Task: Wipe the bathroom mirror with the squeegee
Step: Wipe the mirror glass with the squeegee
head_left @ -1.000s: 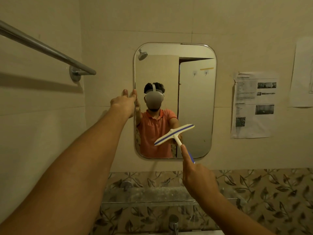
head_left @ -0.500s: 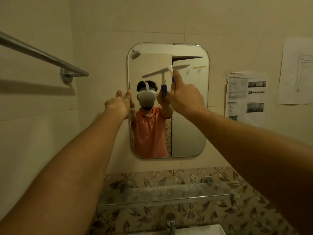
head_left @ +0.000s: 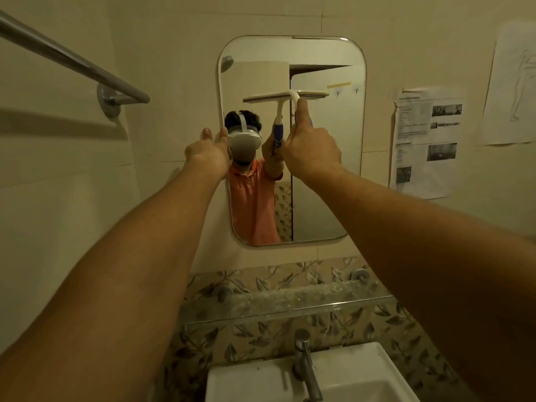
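R hand (head_left: 311, 152) grips squeegee (head_left: 285, 97), blade on mirror (head_left: 327, 198)

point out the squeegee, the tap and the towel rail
squeegee (head_left: 316, 94): head view, right half of its white blade
tap (head_left: 303, 362): head view, middle of its metal body
towel rail (head_left: 66, 58): head view, middle of the bar

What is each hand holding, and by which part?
The right hand grips the squeegee by its handle, thumb up along the white neck. The left hand holds nothing; its fingers rest on the mirror at its left edge.
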